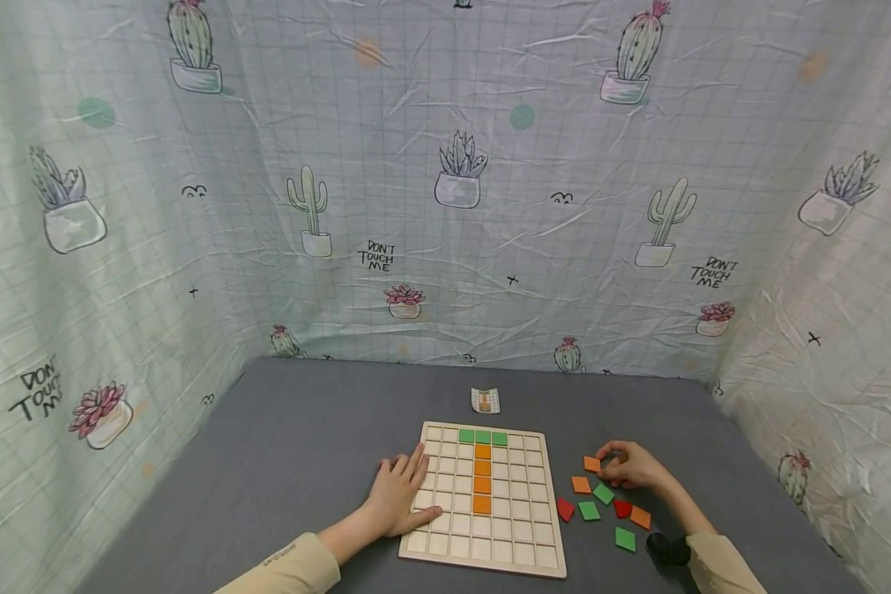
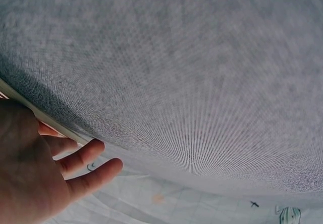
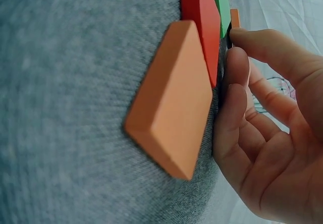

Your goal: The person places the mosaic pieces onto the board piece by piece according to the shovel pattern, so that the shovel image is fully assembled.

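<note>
My left hand (image 1: 401, 495) lies with spread, straight fingers on the left edge of a wooden grid board (image 1: 523, 525). In the left wrist view its fingers (image 2: 87, 179) reach past the board's edge. A row of green tiles (image 1: 483, 437) sits near the board's far side, and a column of orange tiles (image 1: 483, 468) runs down from its middle. To the right of the board my right hand (image 1: 634, 467) pinches an orange tile (image 1: 591, 464) at its edge, low over the table. The right wrist view shows this tile (image 3: 235, 19) at the fingertips, mostly hidden.
Loose tiles lie between the board and my right forearm: orange (image 1: 581, 484), green (image 1: 589, 511), red (image 1: 565, 509) and others. A small pattern card (image 1: 485, 401) lies beyond the board on the grey table (image 1: 304, 437). A cactus-print curtain (image 1: 431, 247) surrounds the table's back and sides.
</note>
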A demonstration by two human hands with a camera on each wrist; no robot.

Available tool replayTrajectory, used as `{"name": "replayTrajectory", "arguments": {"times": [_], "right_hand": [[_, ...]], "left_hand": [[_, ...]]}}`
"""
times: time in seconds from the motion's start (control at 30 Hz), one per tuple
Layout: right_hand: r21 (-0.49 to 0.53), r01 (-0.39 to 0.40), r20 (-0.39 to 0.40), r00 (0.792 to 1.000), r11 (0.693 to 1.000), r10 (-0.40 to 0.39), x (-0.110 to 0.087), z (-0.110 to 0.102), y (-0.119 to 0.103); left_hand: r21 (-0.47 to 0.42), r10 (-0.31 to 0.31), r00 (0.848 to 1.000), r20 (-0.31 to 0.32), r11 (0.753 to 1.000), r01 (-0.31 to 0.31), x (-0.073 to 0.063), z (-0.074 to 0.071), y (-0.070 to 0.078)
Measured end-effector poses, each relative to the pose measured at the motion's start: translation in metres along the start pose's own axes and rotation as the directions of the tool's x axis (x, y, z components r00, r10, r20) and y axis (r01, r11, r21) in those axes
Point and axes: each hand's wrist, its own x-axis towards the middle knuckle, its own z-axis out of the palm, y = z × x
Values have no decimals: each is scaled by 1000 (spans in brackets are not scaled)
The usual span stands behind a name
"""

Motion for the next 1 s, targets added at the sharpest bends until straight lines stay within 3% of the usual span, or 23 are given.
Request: {"name": "replayTrajectory", "arguments": {"times": [0.53, 1.0], "right_hand": [[20, 10, 12, 1000, 1000, -10, -2, 0, -1], [33, 43, 1, 999, 999, -43, -10, 7, -26]], "left_hand": [[9, 2, 1000, -1, 1000, -2, -1, 0, 1], [1, -3, 1000, -3, 1000, 3, -1, -2, 0]]}}
